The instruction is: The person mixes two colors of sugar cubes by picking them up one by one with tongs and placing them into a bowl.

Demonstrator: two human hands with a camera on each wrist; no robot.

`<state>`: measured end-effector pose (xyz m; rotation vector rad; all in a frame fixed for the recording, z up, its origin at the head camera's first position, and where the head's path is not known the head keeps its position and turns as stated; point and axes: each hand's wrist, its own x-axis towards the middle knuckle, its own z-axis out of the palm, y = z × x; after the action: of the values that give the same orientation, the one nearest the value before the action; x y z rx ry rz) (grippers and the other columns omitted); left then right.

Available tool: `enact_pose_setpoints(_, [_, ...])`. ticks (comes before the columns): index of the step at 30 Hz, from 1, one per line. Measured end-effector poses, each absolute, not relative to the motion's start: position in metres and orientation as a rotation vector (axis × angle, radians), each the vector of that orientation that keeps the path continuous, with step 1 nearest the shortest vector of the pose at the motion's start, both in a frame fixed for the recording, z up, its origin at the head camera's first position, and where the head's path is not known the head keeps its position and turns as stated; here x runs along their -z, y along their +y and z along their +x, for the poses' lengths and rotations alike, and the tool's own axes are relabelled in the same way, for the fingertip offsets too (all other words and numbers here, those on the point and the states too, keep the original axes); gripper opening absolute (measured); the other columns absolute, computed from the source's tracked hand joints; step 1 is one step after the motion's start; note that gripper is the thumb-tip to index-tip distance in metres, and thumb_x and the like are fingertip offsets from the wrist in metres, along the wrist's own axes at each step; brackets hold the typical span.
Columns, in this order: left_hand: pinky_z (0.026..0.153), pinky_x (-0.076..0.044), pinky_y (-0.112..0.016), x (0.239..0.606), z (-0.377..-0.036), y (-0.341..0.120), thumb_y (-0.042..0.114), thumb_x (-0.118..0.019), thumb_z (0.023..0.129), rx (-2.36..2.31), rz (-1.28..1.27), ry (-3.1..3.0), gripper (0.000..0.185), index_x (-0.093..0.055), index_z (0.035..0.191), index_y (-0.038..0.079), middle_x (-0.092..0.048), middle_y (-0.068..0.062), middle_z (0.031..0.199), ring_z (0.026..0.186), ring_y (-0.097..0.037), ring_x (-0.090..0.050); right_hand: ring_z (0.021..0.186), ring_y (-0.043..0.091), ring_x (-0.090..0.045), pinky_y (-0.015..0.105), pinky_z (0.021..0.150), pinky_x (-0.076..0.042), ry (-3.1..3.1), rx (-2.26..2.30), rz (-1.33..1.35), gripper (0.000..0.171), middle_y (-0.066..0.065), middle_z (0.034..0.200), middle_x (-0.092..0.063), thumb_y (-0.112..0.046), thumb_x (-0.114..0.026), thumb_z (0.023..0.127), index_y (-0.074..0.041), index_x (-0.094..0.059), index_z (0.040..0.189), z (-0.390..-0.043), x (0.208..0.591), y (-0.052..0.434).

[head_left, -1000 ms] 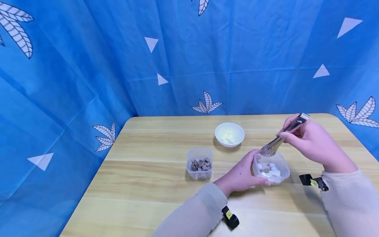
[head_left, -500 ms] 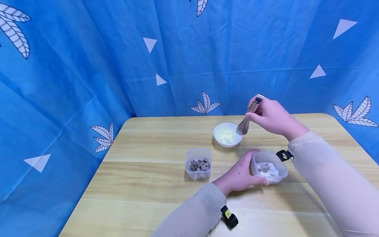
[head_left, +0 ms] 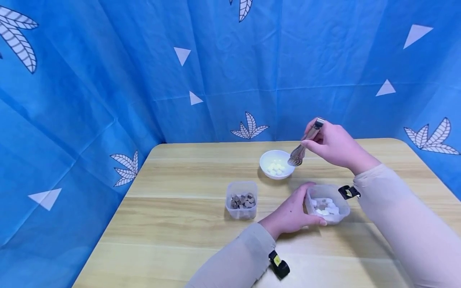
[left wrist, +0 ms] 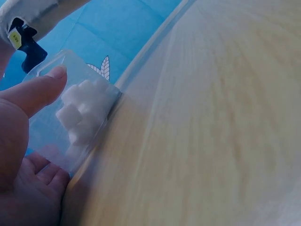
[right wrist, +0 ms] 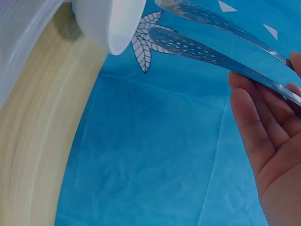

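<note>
My right hand [head_left: 333, 144] holds metal tongs [head_left: 306, 141] by the handles, their perforated ends tipped down at the right rim of a white bowl [head_left: 264, 168]. In the right wrist view the tong arms [right wrist: 197, 52] are spread with nothing between them. Several white pieces [head_left: 276, 168] lie in the bowl. My left hand [head_left: 293, 212] grips a clear plastic container [head_left: 340, 216] from its left side, the thumb along the near wall. Inside that container are several white lumps [left wrist: 84, 113], seen through the wall in the left wrist view.
A second clear container [head_left: 242, 186] with brown cubes [head_left: 243, 201] stands left of my left hand. All of it rests on a wooden table [head_left: 173, 224]. A blue curtain [head_left: 223, 60] hangs behind the table's far edge. My right forearm passes over the table's right side.
My right hand has carried the tongs leftward and away from above the container to the bowl. Another white piece appears in the bowl. My left hand has stayed on the container.
</note>
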<state>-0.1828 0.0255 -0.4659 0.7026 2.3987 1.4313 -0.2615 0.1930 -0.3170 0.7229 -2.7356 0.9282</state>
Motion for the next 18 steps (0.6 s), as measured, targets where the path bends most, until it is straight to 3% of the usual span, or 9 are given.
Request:
enact_pose_setpoints(11, [0.115,-0.031,-0.031,0.467,-0.18,0.029,0.037,-0.089,0.077,-1.421,0.685,2.396,0.102,-0.026,0.157,0.033,-0.039,0.012,0.153,0.137,-0.004,-0.038,0.06,0.018,-0.057,0.029,0.046,-0.04,-2.616,-1.061,0.602,0.022,0.005,0.094,-0.073,-0.018,-0.076,0.092,-0.014,-0.061,0.107,-0.206,0.323,0.236])
enact_pose_setpoints(14, [0.116,-0.031,-0.034,0.466,-0.18,0.028,0.037,-0.09,0.077,-1.446,0.682,2.384,0.103,-0.025,0.157,0.034,-0.04,0.013,0.153,0.138,-0.005,-0.038,0.061,0.016,-0.058,0.028,0.046,-0.039,-2.607,-1.103,0.61,0.02,0.002,0.092,-0.072,-0.012,-0.077,0.09,-0.013,-0.063,0.105,-0.196,0.328,0.246])
enact_pose_setpoints(18, [0.116,-0.031,-0.037,0.465,-0.181,0.025,0.037,-0.09,0.076,-1.457,0.674,2.381,0.102,-0.027,0.157,0.033,-0.039,0.013,0.153,0.138,-0.007,-0.039,0.067,0.01,-0.064,0.022,0.053,-0.047,-2.633,-1.037,0.731,0.02,-0.002,0.089,-0.07,-0.007,-0.076,0.09,-0.011,-0.063,0.104,-0.191,0.34,0.253])
